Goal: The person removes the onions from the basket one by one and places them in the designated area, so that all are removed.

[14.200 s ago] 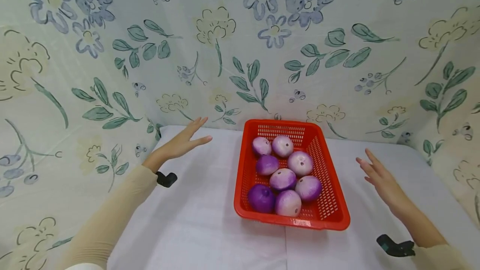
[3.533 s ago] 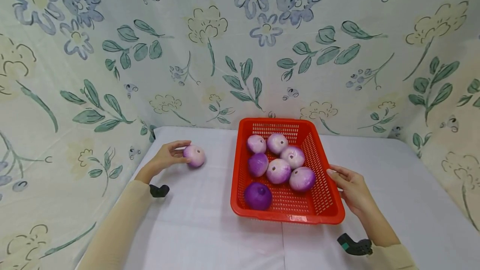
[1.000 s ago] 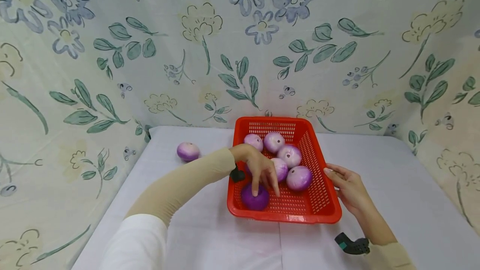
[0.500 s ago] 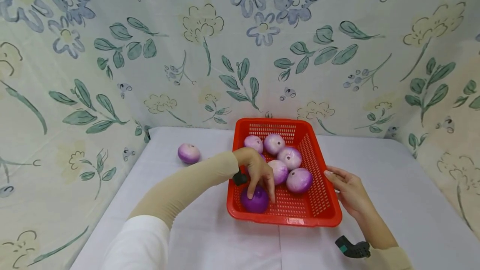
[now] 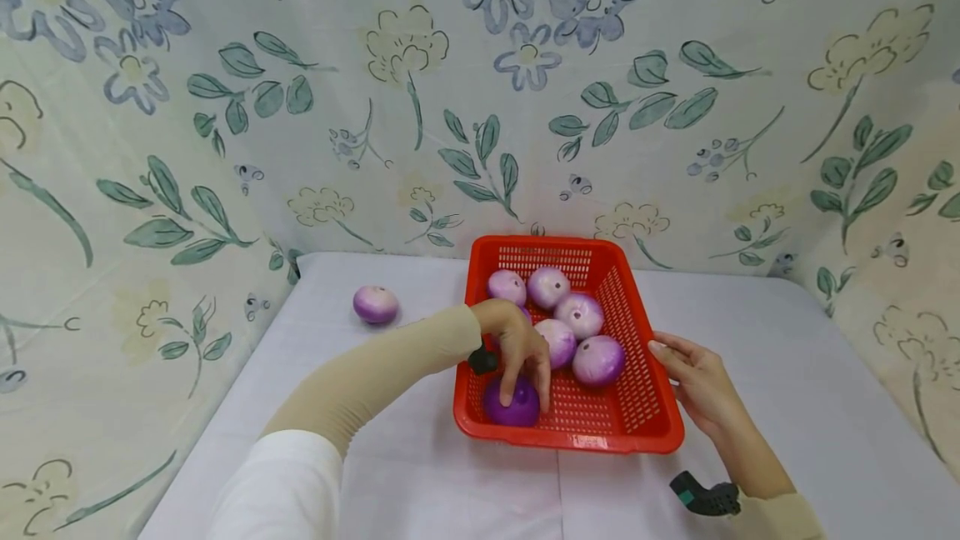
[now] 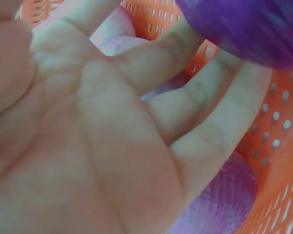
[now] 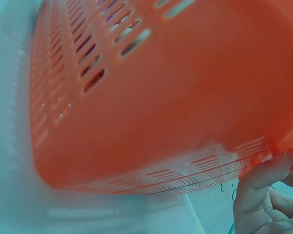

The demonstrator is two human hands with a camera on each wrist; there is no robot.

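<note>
Dark purple onion (image 5: 512,403): lying at the near-left corner of the red basket (image 5: 660,423), where the left hand (image 5: 520,352) is now curling its fingers over it, having reached in from the tabletop (image 5: 390,457). Right hand (image 5: 701,386) is still steadying the basket's right wall, fingers relaxed. One pale onion (image 5: 376,304) is already sitting out, far left of both hands; five are remaining beyond the left hand.

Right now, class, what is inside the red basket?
The red basket holds purple onions; the left hand grips the darkest onion. The hand partly hides another, so the count is uncertain.
</note>
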